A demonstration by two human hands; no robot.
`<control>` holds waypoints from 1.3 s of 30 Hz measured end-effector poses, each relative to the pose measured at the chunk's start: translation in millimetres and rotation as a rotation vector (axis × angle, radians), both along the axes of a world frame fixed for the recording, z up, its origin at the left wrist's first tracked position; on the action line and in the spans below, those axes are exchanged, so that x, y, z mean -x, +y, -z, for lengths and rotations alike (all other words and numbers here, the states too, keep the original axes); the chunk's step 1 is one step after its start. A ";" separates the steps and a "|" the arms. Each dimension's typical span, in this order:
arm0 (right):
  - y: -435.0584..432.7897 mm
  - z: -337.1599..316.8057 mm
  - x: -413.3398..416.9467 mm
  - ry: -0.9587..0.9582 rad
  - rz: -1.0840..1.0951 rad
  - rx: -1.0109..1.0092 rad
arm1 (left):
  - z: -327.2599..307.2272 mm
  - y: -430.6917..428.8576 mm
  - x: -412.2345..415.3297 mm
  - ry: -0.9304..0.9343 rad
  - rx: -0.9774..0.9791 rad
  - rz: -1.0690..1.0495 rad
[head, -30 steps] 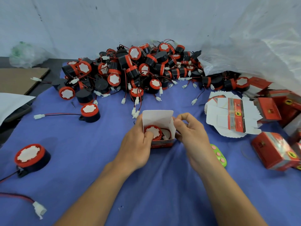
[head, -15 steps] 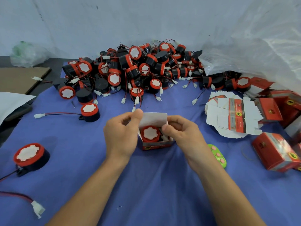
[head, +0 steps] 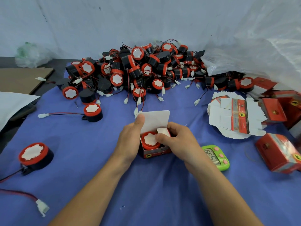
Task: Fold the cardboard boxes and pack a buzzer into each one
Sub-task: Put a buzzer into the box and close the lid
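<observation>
A person's left hand (head: 130,141) and right hand (head: 177,141) held a small red cardboard box (head: 154,153) between them on a blue cloth (head: 146,193). The left hand gripped the box's left side, its thumb lying up against the tall white lid flap (head: 156,119), which stood upright at the back. The right hand gripped the right side, its thumb bent inward below a short white side flap (head: 162,131) and touching the one round red-and-black buzzer (head: 149,140) that sat inside the box, white face up. Both bare forearms reached in from the bottom edge, converging on the box. Just right of the right wrist lay one lime-green digital timer (head: 215,157) with three pink buttons. Two more buzzers stood apart on the left: a farther loose buzzer (head: 93,112) with its wire stretched leftward, and a nearer loose buzzer (head: 35,156) by the left edge. Behind the box rose one big heap of buzzers (head: 138,70), too many to count, with wires and white plugs trailing out. To the right lay one fanned stack of flat white-and-red box blanks (head: 234,118), and around it at least three closed red boxes (head: 276,154), some cut off by the frame. A clear plastic bag (head: 252,46) draped over the far right.
</observation>
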State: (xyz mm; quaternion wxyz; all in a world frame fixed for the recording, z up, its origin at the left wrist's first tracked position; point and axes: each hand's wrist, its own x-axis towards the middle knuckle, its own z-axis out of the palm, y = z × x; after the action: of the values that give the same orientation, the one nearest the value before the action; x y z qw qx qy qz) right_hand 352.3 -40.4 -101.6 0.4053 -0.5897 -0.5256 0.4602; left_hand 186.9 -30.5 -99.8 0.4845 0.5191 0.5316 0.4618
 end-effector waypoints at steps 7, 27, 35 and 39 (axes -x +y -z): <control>-1.4 4.3 -0.8 -0.032 0.059 -0.050 | -1.9 3.8 15.4 -0.065 0.052 0.198; -4.7 -6.2 -1.5 -0.203 -0.003 -0.076 | -3.5 -1.1 7.8 0.127 0.045 0.166; -7.7 -10.5 -0.4 -0.225 -0.027 -0.079 | -3.5 -3.5 5.4 0.290 -0.014 0.167; -7.9 -11.2 6.4 -0.198 0.132 -0.037 | -3.6 -3.3 6.1 0.310 -0.020 0.189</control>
State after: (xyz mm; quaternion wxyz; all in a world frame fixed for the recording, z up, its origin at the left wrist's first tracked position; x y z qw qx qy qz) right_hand 345.9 -48.2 -90.4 0.3919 -0.6579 -0.5315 0.3622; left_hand 180.9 -33.8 -96.2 0.4329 0.6365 0.5441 0.3338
